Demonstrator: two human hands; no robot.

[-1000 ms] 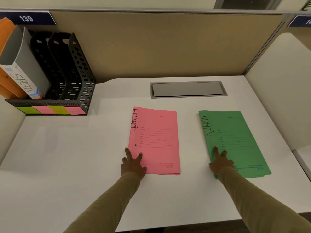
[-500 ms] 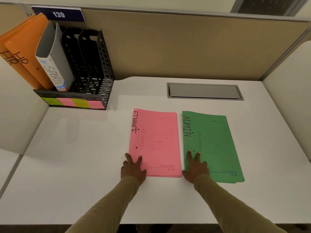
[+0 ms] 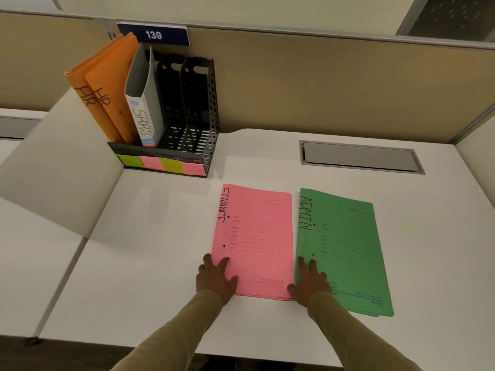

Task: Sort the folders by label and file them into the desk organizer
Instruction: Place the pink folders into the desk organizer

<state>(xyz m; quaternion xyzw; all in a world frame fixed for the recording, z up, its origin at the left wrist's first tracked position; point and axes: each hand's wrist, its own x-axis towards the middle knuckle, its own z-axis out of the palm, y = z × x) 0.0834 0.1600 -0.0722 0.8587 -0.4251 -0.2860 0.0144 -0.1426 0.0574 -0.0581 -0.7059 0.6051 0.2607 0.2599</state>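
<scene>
Desk [image 3: 150, 236], two folders lying flat side by side, just apart; pink FINANCE folder [image 3: 257, 236] to the left, green ADMIN folder [image 3: 345, 253] to the right, both well short of the desk organizer [image 3: 211, 103] at the back left.

Left hand [image 3: 215, 279] rests flat on the pink folder's near-left corner, fingers straight and slightly apart, gripping nothing; right hand [image 3: 310, 283] lies the same way on the green folder's near-left corner, between the two covers.

Orange HR folders [image 3: 101, 100] and a grey SPORTS file [image 3: 143, 108] fill the organizer's left slots; its two right slots look free.

Risks as we judge them:
- flat palms on a smooth top only push; either folder may skate away instead of lifting, or the green edge may ride over the pink;
- each folder shows more than one edge at its near side (likely a small stack), so a one-corner lift could fan it out;
- the coloured slot labels [image 3: 160, 164] are unreadable from here; FINANCE and ADMIN could end up swapped;
- the HR folders lean outward; a knock to the organizer might tip them.
</scene>
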